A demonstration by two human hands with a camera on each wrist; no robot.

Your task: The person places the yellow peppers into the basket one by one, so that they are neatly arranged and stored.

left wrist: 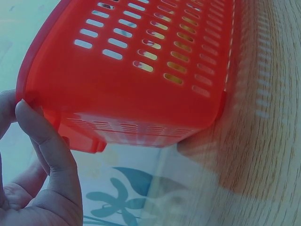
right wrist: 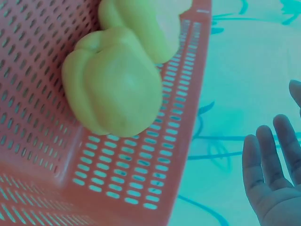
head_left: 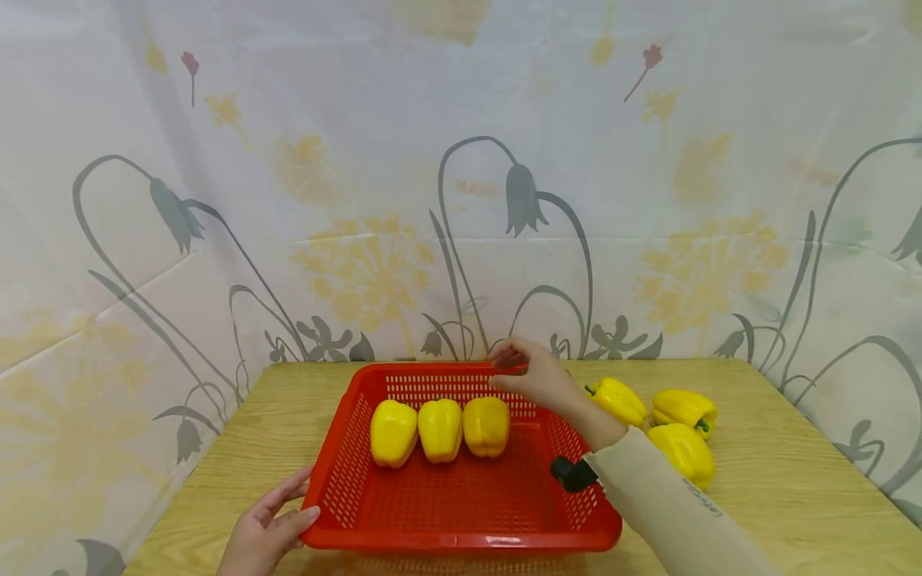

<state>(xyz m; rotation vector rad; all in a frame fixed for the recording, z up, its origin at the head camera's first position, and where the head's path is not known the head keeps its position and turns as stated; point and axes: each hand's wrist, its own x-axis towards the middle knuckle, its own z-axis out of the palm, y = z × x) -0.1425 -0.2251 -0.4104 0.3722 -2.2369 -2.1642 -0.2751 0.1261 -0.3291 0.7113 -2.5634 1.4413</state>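
Note:
A red plastic basket [head_left: 461, 541] with slotted walls stands on the table. Three yellow bell peppers [head_left: 440, 432] sit in a row toward its back. At the basket's left rim, my left hand [head_left: 270, 524] pinches the edge between thumb and fingers; the left wrist view shows this hand [left wrist: 51, 160] at the rim's corner. My right hand [head_left: 536, 374] is over the back right part of the basket, fingers loosely bent and holding nothing. In the right wrist view its spread fingers [right wrist: 252, 157] are apart from the basket and from the nearest bell pepper [right wrist: 115, 82].
To the right of the basket, three more yellow bell peppers [head_left: 680, 452] lie together on the wooden table [head_left: 785, 480], partly behind my right forearm. A flower-patterned sheet [head_left: 403, 192] hangs along the table's back edge. A black strap mount [head_left: 572, 474] is on my right wrist.

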